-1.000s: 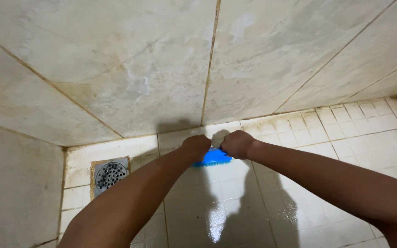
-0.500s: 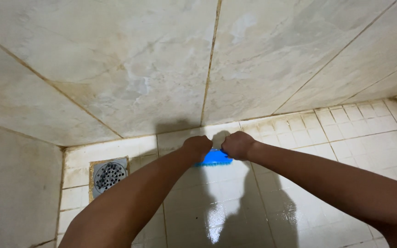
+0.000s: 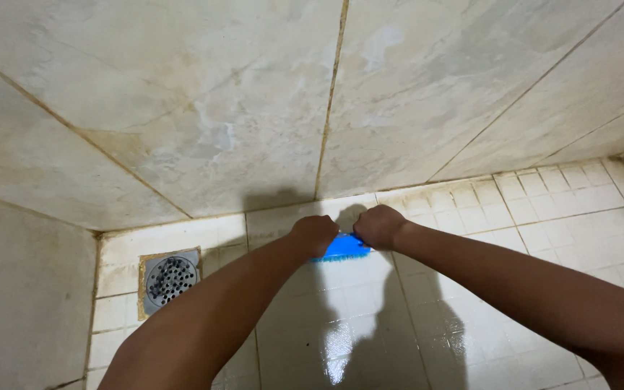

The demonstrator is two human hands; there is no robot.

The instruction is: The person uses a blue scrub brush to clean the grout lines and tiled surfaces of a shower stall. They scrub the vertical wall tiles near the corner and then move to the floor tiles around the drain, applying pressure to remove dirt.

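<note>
A blue scrub brush (image 3: 342, 248) lies bristles-down on the wet white floor tiles (image 3: 370, 318), close to the foot of the wall. My left hand (image 3: 313, 234) is closed over its left end and my right hand (image 3: 377, 225) is closed over its right end, so only a short blue strip shows between and below the two fists. Both forearms reach in from the bottom of the view. Most of the brush body is hidden under my hands.
A large marbled beige wall (image 3: 269, 108) with stained grout lines rises just behind the brush. A round metal floor drain (image 3: 170, 278) sits in the left corner beside a side wall (image 3: 23, 303). Smaller square tiles (image 3: 565, 195) run along the right.
The brush and both fists have shifted very slightly along the floor by the wall; the grip is unchanged.
</note>
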